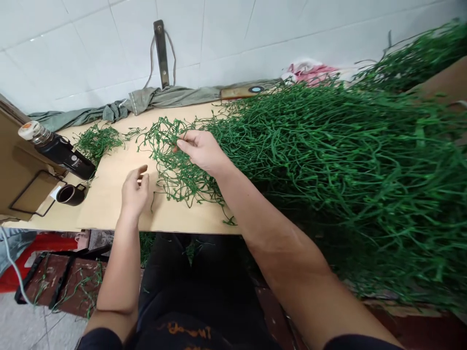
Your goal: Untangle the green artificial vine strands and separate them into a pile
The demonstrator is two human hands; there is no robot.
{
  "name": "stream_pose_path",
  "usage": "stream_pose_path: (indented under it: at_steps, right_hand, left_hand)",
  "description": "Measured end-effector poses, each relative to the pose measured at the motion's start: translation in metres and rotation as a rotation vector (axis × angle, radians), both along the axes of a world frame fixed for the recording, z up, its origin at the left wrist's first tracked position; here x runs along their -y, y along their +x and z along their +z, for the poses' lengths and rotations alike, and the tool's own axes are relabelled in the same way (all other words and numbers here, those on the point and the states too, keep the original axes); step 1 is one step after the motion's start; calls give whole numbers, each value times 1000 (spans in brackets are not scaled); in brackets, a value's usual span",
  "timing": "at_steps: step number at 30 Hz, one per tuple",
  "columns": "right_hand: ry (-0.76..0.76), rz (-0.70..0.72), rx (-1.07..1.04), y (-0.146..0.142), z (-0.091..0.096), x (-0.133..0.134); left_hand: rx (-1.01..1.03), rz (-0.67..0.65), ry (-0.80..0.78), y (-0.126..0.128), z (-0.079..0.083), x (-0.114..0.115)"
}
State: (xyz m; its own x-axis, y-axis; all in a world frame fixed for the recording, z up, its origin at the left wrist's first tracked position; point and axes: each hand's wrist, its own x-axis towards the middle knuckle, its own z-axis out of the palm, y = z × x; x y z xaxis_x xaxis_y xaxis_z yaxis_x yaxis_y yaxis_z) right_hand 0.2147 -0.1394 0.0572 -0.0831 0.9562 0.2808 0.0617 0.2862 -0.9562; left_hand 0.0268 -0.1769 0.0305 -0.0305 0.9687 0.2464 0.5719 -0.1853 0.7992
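My right hand (202,148) is closed in a pinch on a green plastic vine piece (171,160) that spreads over the light wooden board (109,194). My left hand (134,191) rests on the board just left of that vine, fingers loosely curled and apart, holding nothing. A huge heap of green plastic vines (346,175) fills the right half of the board, touching the piece I hold. A smaller clump of green vines (97,141) lies at the far left of the board.
A black flask (60,148) lies at the board's left edge with its black cup lid (71,194) beside it. Grey cloth (146,99) runs along the white tiled wall. Pink fabric (310,73) sits behind the heap. Red and dark crates (47,277) stand on the floor.
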Motion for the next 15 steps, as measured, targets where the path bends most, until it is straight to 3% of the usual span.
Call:
stream_pose_path:
  at_steps: [8,11,15]
  right_hand:
    - [-16,112,60,-28,-22,21]
    - [-24,149,160,-29,-31,32]
    - [-25,172,318,-28,-45,47]
  left_hand:
    - [703,-260,-366,27,23,-19]
    - [844,-271,-392,26,26,-33]
    - [997,-172,-371,12,22,-47]
